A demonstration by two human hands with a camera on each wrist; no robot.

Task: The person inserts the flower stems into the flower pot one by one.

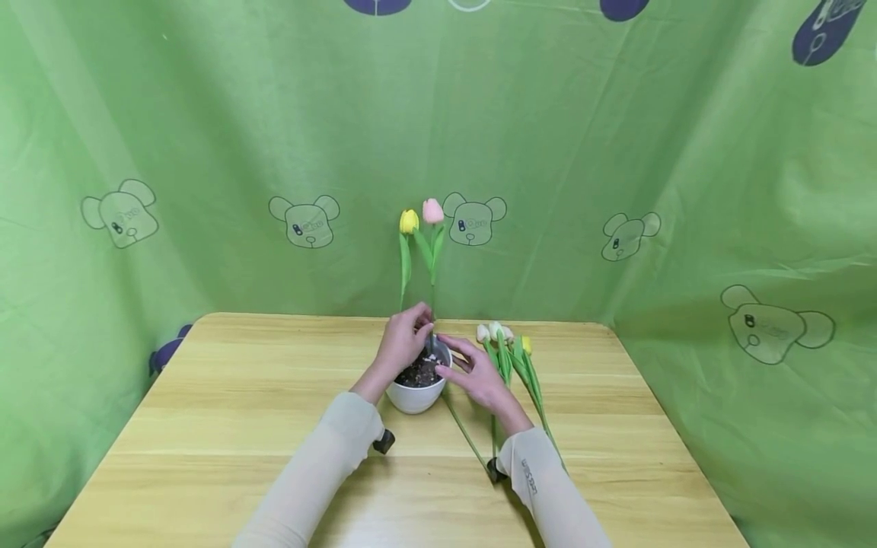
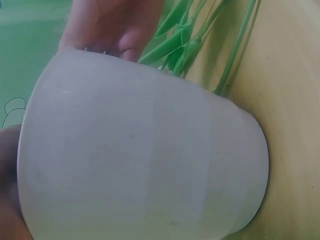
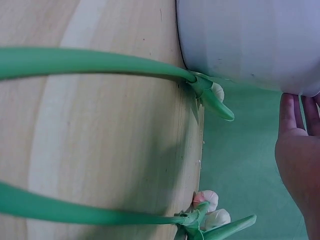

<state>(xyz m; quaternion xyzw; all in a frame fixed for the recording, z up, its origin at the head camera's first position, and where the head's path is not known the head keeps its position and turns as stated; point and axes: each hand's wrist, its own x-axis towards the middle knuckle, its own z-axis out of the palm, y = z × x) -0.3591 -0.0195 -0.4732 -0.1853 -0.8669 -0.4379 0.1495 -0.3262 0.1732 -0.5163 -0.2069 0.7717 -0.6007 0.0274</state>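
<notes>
A white pot [image 1: 415, 400] holding dark soil [image 1: 419, 373] stands on the table. Two artificial tulips rise from it, one yellow [image 1: 409, 221] and one pink [image 1: 432, 211]. My left hand [image 1: 400, 341] is over the pot's left side, thumb and fingertips pinching the pink tulip's stem low down; the yellow one's lower stem is hidden behind this hand. At the right rim, my right hand [image 1: 481, 379] spreads its fingers and thumb against the pot. In the left wrist view the pot wall [image 2: 120, 145] hides most of the fingers.
Several loose tulips, with white heads [image 1: 495, 332] and a yellow head [image 1: 526, 345], lie on the wooden table [image 1: 240, 411] right of the pot, their stems passing by my right forearm. A green printed curtain [image 1: 370, 137] hangs around the table's back and sides.
</notes>
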